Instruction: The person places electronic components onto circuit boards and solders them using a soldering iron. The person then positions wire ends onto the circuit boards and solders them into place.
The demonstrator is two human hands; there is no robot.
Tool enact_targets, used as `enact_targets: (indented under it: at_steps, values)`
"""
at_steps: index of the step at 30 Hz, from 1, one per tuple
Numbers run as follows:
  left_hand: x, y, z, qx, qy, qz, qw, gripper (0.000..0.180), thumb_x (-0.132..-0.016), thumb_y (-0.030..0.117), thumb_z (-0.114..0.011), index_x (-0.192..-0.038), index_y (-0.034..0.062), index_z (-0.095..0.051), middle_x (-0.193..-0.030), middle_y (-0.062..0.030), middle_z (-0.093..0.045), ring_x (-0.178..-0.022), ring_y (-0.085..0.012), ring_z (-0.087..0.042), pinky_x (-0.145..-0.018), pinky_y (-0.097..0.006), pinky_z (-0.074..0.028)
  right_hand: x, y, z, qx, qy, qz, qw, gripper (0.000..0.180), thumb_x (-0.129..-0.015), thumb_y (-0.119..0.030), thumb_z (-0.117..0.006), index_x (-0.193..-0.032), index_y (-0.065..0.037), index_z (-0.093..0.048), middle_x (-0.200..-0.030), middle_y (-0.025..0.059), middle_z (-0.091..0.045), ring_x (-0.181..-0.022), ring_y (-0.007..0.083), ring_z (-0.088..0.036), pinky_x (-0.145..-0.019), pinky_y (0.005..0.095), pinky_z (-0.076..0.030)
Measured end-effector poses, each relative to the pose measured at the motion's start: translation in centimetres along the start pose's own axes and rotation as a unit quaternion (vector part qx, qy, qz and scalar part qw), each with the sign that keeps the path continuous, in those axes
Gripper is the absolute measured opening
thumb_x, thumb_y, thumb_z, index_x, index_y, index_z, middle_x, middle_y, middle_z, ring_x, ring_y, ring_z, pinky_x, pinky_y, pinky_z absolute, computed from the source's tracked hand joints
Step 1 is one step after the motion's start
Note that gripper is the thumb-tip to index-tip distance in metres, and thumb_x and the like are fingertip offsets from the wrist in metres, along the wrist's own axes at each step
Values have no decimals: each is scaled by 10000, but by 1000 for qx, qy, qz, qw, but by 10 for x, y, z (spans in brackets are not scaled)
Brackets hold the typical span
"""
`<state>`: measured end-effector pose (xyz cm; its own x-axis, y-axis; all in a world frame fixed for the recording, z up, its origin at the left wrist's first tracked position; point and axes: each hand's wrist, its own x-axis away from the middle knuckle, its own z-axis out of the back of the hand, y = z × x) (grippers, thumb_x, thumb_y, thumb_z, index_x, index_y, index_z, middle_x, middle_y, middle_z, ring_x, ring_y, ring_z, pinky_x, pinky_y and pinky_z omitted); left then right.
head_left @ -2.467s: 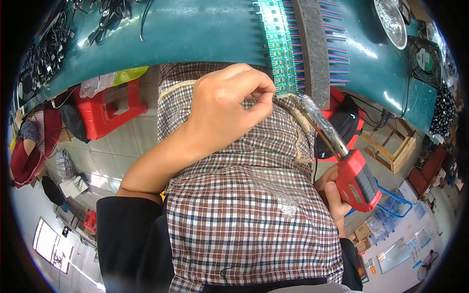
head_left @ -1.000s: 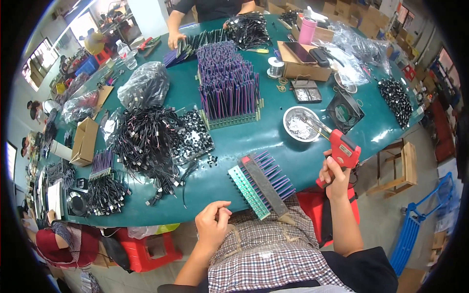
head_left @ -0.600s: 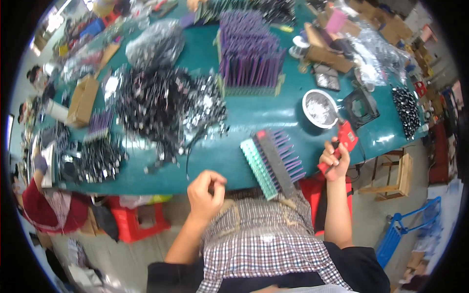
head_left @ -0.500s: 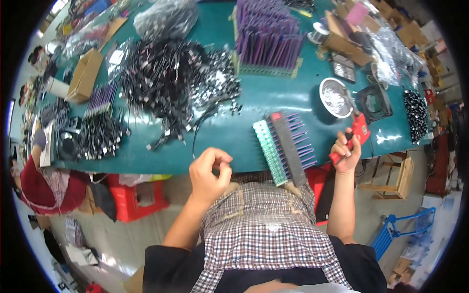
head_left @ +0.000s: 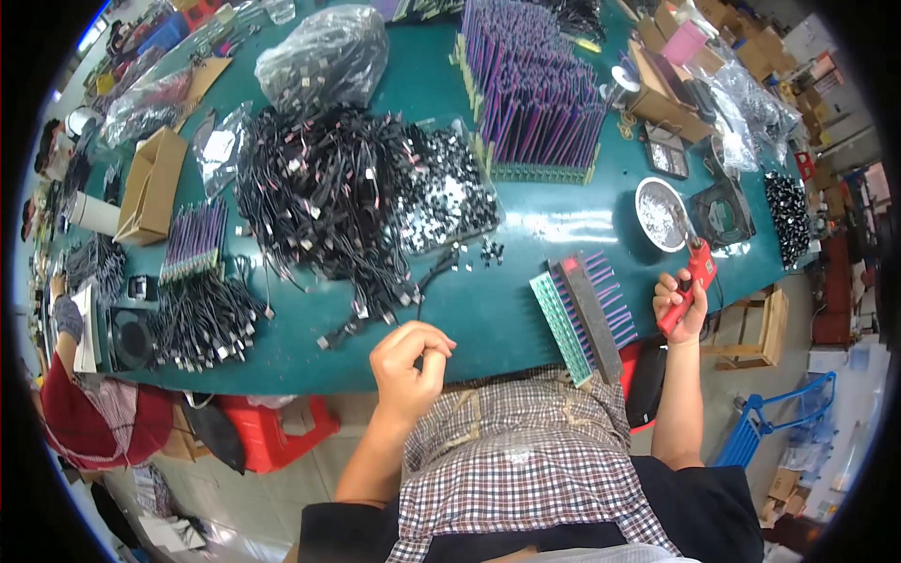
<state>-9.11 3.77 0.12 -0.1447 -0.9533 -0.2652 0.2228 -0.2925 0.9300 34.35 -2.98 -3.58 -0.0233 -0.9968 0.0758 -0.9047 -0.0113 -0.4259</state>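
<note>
My right hand [head_left: 682, 306] is wrapped round a red soldering gun [head_left: 702, 266] with its metal tip pointing up, beside a white bowl [head_left: 642, 221] of silvery bits. My left hand [head_left: 411, 369] hovers at the table's near edge with its fingers curled closed; whatever they hold, if anything, is hidden. Between my hands a green circuit board strip [head_left: 561, 322] lies at a slant along a dark grey bar [head_left: 591, 314], from which purple wires [head_left: 617, 311] stick out to the right. The lower end of both reaches the table edge by my checked apron.
A heap of black cables [head_left: 319, 202] and a tray of small connectors [head_left: 446, 192] lie left of centre. Purple-wired boards [head_left: 535, 103] stand stacked at the back. A small black fan [head_left: 723, 213] stands right of the bowl. A co-worker's sleeve [head_left: 64, 375] shows far left.
The view has shifted, so the table sits lower in the picture. My left hand's fingers have drawn closer together. The soldering gun stays in my right hand.
</note>
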Motion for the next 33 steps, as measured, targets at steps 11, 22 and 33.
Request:
enact_targets:
  at_steps: [11,22,33]
  values:
    - [-28,12,31,81,-18,29,996,180,-723,-114,-424,-627,-16,-540,-650,-99,-603,-569,-145,-573,-520,-249,-446,-1,-4,-2,13,23,-8,1000,216,-903,-262,-620,-1047,-115,-556,-965,67,-438,-795,131,-475,-834,330,-475]
    - [0,23,-4,121,10,57,991,155,-700,-136,-493,-753,9,-489,-720,-78,-606,-642,-123,-607,-548,-228,-481,2,-3,2,12,0,-12,1000,227,-888,-276,-635,-1044,-116,-593,-983,59,-476,-823,129,-495,-852,334,-461]
    - [17,63,-50,85,31,18,996,213,-704,-132,-504,-847,25,-483,-769,-45,-552,-655,-106,-585,-616,-228,-474,3,-2,4,-6,-51,-29,998,227,-883,-265,-635,-1042,-109,-591,-955,52,-473,-817,125,-486,-840,328,-446]
